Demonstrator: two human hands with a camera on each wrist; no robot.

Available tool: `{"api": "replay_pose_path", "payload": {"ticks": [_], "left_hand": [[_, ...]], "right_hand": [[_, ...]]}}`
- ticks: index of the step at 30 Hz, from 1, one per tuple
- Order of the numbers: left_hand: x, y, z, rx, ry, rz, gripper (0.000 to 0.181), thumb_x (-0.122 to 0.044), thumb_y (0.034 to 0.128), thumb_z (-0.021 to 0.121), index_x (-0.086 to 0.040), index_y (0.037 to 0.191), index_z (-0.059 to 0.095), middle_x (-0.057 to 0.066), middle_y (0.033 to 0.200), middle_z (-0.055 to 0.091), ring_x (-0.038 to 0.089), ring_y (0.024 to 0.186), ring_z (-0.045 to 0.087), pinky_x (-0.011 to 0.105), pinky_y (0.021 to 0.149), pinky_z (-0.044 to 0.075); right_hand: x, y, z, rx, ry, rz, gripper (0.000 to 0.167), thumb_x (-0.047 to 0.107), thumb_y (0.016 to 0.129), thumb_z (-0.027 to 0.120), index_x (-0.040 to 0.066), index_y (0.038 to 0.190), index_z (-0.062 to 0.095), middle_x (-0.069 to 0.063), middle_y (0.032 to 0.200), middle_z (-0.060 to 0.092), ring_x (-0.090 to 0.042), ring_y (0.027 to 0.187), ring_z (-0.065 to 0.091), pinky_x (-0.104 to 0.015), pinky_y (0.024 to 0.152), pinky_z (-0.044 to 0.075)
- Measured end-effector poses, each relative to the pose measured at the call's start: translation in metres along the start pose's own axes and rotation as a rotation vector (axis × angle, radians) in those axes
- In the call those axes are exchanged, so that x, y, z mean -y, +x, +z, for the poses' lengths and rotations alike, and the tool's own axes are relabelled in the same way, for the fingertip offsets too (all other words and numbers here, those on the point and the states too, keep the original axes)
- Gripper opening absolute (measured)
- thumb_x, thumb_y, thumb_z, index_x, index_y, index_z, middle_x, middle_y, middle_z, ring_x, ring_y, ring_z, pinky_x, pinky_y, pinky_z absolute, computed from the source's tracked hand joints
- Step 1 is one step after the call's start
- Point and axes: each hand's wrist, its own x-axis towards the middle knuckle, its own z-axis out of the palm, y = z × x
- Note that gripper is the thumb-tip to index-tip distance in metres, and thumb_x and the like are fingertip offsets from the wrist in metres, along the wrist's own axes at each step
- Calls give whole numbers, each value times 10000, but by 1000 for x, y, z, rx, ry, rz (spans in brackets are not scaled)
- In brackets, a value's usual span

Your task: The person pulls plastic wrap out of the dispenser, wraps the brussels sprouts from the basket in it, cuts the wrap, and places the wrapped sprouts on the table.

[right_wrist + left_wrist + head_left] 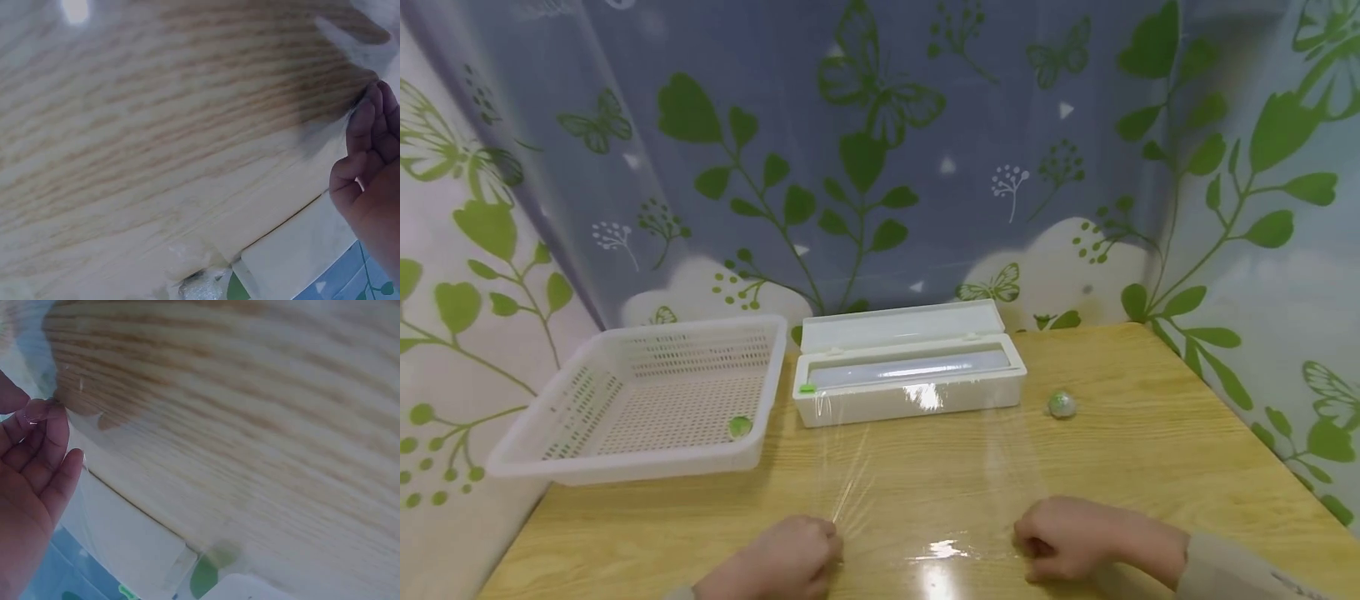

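A sheet of clear plastic wrap (925, 483) stretches from a white dispenser box (910, 400) toward the front of the table. Its near left corner is pinched by my left hand (793, 554), and my right hand (1071, 537) grips the near right corner. In the left wrist view, the left hand (34, 462) holds the film between thumb and curled fingers. Seen from the right wrist, the right hand (372, 147) has its fingers bent on the film's edge. The box lid (902, 327) stands open, and a roll (917, 367) lies inside.
A white perforated basket (673, 408) stands at the left, with a small green-and-white wrapped ball (740, 427) in it. Right of the box, another film-wrapped ball (1062, 405) sits on the wooden table (1150, 433). A patterned curtain (880, 167) hangs behind.
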Motion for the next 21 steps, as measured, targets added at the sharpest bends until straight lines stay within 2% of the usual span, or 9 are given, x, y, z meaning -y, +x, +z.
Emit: {"api": "replay_pose_path", "payload": {"ticks": [3, 5, 7, 10, 12, 15, 18, 21], "left_hand": [[0, 1, 2, -10, -20, -29, 197, -139, 686, 603, -199, 611, 431, -129, 600, 334, 19, 499, 315, 158, 449, 299], [0, 2, 1, -9, -38, -43, 162, -122, 672, 584, -183, 656, 434, -126, 586, 329, 24, 487, 314, 163, 433, 291], [-1, 2, 2, -43, -38, -39, 164, -121, 655, 570, -170, 704, 421, -127, 566, 311, 25, 465, 303, 171, 411, 273], [-1, 3, 2, -68, -68, -64, 143, -120, 722, 543, -157, 770, 414, -125, 546, 308, 32, 444, 312, 181, 397, 280], [-2, 4, 3, -76, -43, -82, 116, -139, 784, 536, -154, 760, 423, -113, 541, 332, 40, 440, 338, 191, 391, 295], [-1, 7, 3, -46, -5, -99, 141, -142, 838, 535, -150, 724, 454, -87, 557, 395, 47, 465, 392, 188, 410, 332], [0, 10, 3, -21, 24, -85, 151, -150, 832, 567, -148, 705, 485, -71, 585, 451, 47, 496, 437, 183, 432, 357], [1, 9, 2, -9, -8, -77, 132, -155, 792, 599, -158, 696, 509, -88, 607, 470, 29, 518, 440, 155, 457, 357]], "right_hand": [[6, 3, 1, 33, 35, 126, 302, 345, 875, 523, 211, 617, 441, 183, 560, 311, 44, 485, 281, -129, 433, 272], [10, 5, 1, 37, 47, 201, 328, 353, 898, 482, 217, 601, 453, 178, 538, 315, 28, 469, 281, -159, 425, 290], [12, 6, 1, 32, 73, 238, 332, 334, 904, 479, 212, 595, 475, 174, 525, 328, 24, 459, 288, -168, 424, 307], [12, 7, 3, -2, 43, 241, 346, 327, 898, 490, 204, 575, 487, 173, 513, 342, 19, 447, 299, -169, 415, 311], [13, 8, 5, -18, 22, 242, 355, 321, 900, 487, 201, 566, 487, 169, 509, 346, 11, 441, 305, -174, 412, 311], [13, 9, 5, -24, 55, 279, 374, 312, 910, 468, 200, 553, 466, 163, 503, 337, 8, 433, 302, -180, 403, 307], [12, 10, 3, -10, 125, 318, 374, 296, 917, 459, 200, 555, 455, 163, 504, 326, 12, 439, 296, -181, 411, 305], [12, 10, 2, 1, 149, 332, 362, 286, 910, 472, 196, 560, 461, 161, 511, 332, 12, 452, 301, -187, 425, 310]]}}
